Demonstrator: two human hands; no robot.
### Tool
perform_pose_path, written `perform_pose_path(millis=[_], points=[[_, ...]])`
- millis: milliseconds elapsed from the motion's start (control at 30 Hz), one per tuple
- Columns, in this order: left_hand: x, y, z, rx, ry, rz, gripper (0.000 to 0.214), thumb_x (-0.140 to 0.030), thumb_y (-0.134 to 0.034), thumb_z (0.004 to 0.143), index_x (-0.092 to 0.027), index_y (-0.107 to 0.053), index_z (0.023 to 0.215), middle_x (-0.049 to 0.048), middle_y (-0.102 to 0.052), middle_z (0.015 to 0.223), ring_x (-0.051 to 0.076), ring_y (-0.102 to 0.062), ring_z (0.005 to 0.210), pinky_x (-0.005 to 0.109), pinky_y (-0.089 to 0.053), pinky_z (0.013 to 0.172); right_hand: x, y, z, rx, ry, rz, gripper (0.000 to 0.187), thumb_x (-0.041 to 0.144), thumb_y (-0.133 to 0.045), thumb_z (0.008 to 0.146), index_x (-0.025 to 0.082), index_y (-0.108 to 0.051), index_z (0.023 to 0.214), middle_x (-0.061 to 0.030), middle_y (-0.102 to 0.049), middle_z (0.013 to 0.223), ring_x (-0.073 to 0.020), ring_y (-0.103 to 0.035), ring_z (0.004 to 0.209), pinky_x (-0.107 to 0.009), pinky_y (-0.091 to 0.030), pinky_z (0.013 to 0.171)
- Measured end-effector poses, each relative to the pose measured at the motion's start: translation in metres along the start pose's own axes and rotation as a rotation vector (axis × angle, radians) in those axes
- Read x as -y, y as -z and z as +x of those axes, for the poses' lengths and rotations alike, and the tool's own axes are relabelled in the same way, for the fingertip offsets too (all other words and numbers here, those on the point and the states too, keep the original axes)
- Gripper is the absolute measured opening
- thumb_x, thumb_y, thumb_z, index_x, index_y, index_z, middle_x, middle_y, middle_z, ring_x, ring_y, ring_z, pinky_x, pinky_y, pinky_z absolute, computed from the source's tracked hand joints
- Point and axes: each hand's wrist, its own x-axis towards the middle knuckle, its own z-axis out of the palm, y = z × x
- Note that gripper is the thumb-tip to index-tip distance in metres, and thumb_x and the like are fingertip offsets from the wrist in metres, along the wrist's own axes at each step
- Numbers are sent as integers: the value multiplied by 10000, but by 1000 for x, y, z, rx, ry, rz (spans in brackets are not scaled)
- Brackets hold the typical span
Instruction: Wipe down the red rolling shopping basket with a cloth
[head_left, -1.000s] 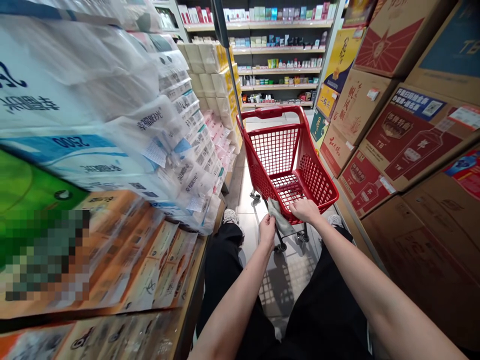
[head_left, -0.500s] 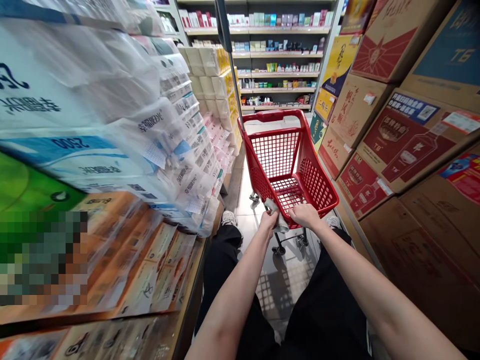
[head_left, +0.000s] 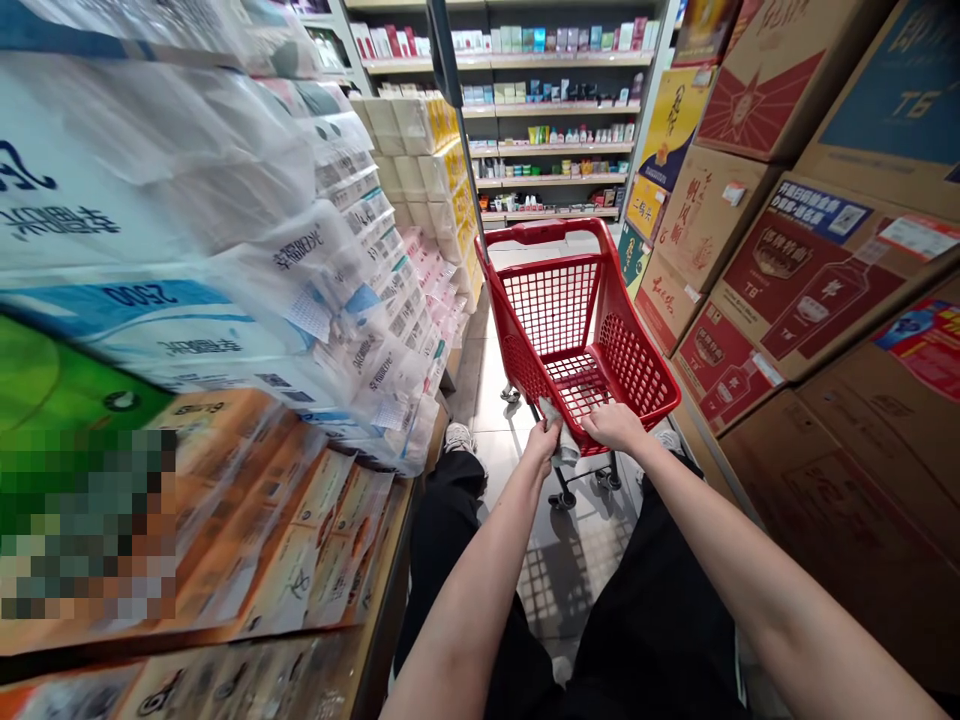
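Note:
A red plastic shopping basket on wheels (head_left: 637,350) stands in front of me, its grab bar at the far end and its low edge towards me. My right hand (head_left: 613,427) is closed over the near rim. Beside it, at the near left corner, my left hand (head_left: 541,442) has its fingers closed on a grey cloth (head_left: 566,448), which lies against the basket's edge. Through the grid walls I see no goods inside the basket. A long dark pole (head_left: 469,150) rises from its far left corner.
Wrapped tissue packs (head_left: 360,260) are stacked along my left, above orange packs (head_left: 300,540). Cardboard cartons (head_left: 810,270) line the right side closely. Shelves of small boxes and bottles (head_left: 555,100) stand across the far end. My legs are on either side of the basket's near end.
Both hands and the basket's near edge have shifted very slightly to the right in view. The hold on cloth and rim looks the same.

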Motion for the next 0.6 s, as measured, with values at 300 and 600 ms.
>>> perform_pose_path(millis=[300, 600], points=[[19, -12, -7, -102, -183, 94, 457, -232, -660, 696, -167, -528, 1129, 119, -630, 1086, 206, -599, 970, 319, -465, 826, -9, -1, -11, 0, 38, -38, 571, 387, -201, 910, 135, -701, 798, -116, -683, 842, -206, -617, 836, -282, -378, 741], [7, 4, 3, -71, -324, 373, 269, -201, -641, 664, -146, -637, 928, 106, -673, 911, 235, -618, 829, 328, -464, 751, -4, 4, -10, -2, 47, -50, 560, 370, -209, 911, 144, -707, 792, -110, -686, 846, -218, -623, 842, -289, -386, 729]])
